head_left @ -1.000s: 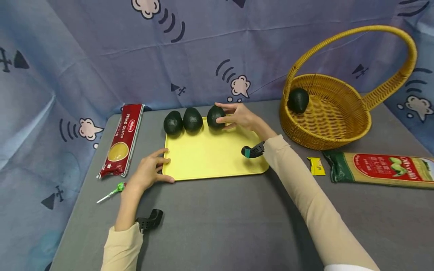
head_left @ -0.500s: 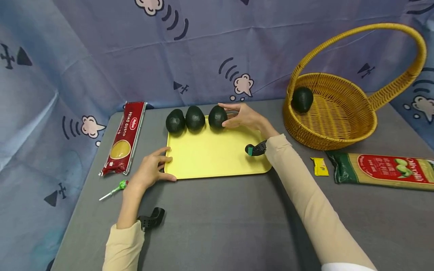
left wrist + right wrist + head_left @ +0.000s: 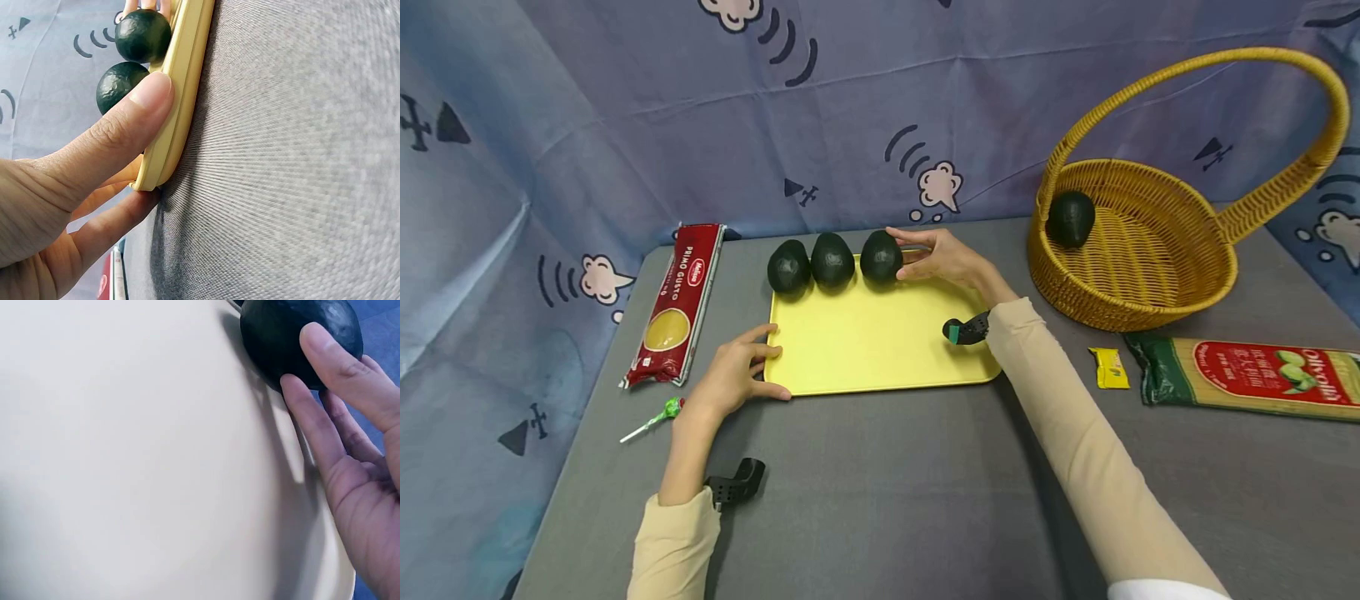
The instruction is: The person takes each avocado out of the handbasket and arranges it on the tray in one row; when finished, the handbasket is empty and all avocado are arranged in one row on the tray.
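Observation:
A yellow tray [image 3: 880, 350] lies on the grey table with three dark green avocados at its far edge: a left one [image 3: 789, 268], a middle one [image 3: 832, 262] and a right one [image 3: 881, 257]. My left hand [image 3: 730, 379] holds the tray's near left corner; in the left wrist view, the thumb [image 3: 134, 106] lies over the rim and fingers come round the corner. Right beside the rightmost avocado is my right hand [image 3: 943, 260], its fingers and thumb fairly straight. In the right wrist view, the thumb [image 3: 331, 353] overlaps that avocado and a fingertip meets its side.
At the right stands a yellow wicker basket [image 3: 1131, 308] with a tall handle and one avocado [image 3: 1071, 219] inside. Before it lie a small yellow packet [image 3: 1108, 368] and a pasta pack [image 3: 1262, 372]. A red pasta pack [image 3: 673, 304] and a green lollipop [image 3: 658, 417] are at left.
My right hand has eased slightly rightward off the right avocado, its fingers now covering less of it. The left hand stays at the tray corner. The head view has shifted a little.

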The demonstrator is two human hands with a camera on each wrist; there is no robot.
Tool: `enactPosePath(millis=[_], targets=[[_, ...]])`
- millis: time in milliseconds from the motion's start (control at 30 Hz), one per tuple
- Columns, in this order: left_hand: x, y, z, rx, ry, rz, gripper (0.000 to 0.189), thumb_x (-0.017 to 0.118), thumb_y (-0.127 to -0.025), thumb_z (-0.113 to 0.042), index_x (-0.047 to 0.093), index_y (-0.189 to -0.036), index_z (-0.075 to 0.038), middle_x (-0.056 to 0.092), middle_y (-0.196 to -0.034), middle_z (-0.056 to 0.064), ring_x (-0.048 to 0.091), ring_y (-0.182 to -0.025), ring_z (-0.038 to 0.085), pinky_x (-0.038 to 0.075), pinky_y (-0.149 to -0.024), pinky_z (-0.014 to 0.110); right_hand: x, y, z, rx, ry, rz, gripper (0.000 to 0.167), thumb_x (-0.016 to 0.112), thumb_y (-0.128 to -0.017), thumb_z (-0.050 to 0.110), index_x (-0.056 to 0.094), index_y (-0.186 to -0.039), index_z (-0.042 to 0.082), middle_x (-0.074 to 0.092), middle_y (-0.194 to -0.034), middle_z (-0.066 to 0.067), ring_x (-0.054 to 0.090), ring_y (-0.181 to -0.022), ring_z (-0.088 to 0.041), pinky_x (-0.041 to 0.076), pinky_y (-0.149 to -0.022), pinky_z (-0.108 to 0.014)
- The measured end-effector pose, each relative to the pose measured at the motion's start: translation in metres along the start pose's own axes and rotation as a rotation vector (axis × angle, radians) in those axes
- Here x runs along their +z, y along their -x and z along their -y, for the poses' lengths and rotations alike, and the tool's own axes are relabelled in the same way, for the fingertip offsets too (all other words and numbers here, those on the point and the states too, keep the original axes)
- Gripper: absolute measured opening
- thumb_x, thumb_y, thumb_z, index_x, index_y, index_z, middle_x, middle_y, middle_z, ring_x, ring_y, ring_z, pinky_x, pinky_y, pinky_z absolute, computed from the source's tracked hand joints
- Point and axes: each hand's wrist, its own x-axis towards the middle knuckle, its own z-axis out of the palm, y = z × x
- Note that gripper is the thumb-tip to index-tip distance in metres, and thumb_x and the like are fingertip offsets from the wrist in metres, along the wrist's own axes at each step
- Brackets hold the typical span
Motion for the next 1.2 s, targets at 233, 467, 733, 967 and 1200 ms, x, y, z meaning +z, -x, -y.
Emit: enactPosePath(millis=[233,467,733,967,1200], targets=[[0.0,0.0,0.0,-0.005,-0.011,0.007,0.063,0.087,-0.066,-0.013,0.062,-0.116,0.015,0.045,-0.141,0.024,0.061,-0.108,0.036,0.055,-0.085,0.04,0.005,-0.003,-0.004,-0.024,-0.027,-0.015,0.076,0.07,-0.081,-0.011,0.04,-0.146,0.012,0.042,-0.146,-0.015,0.046,-0.129,-0.033,0.049,-0.097,-0.037],[0.003,0.0,0.0,-0.028,0.006,0.025,0.063,0.087,-0.067,-0.012,0.061,-0.118,0.015,0.043,-0.143,0.023,0.058,-0.112,0.037,0.054,-0.086,0.041,0.005,-0.004,-0.007,-0.024,-0.042,-0.022,0.076,0.071,-0.08,-0.011,0.042,-0.146,0.012,0.043,-0.146,-0.014,0.044,-0.13,-0.033,0.046,-0.102,-0.041],[0.002,0.0,0.0,-0.011,-0.015,0.015,0.062,0.087,-0.067,-0.012,0.062,-0.117,0.015,0.044,-0.142,0.024,0.059,-0.112,0.038,0.054,-0.085,0.042,0.004,-0.002,-0.006,-0.029,-0.095,-0.027,0.072,0.069,-0.08,-0.013,0.044,-0.144,0.01,0.045,-0.144,-0.014,0.047,-0.128,-0.033,0.051,-0.095,-0.035],[0.0,0.0,-0.004,-0.036,0.006,0.023,0.062,0.086,-0.068,-0.011,0.061,-0.118,0.015,0.043,-0.143,0.023,0.059,-0.111,0.037,0.054,-0.087,0.042,0.0,0.005,0.001,-0.004,-0.142,-0.037,0.07,0.065,-0.082,-0.015,0.043,-0.145,0.007,0.044,-0.145,-0.017,0.049,-0.126,-0.032,0.054,-0.091,-0.034],[0.0,0.0,-0.004,-0.038,0.016,0.024,0.06,0.085,-0.069,-0.011,0.061,-0.117,0.016,0.042,-0.142,0.025,0.057,-0.113,0.04,0.054,-0.086,0.042,-0.01,0.018,0.015,0.054,-0.062,-0.023,0.067,0.063,-0.088,-0.008,0.037,-0.148,0.006,0.039,-0.149,-0.016,0.046,-0.128,-0.035,0.054,-0.091,-0.034]])
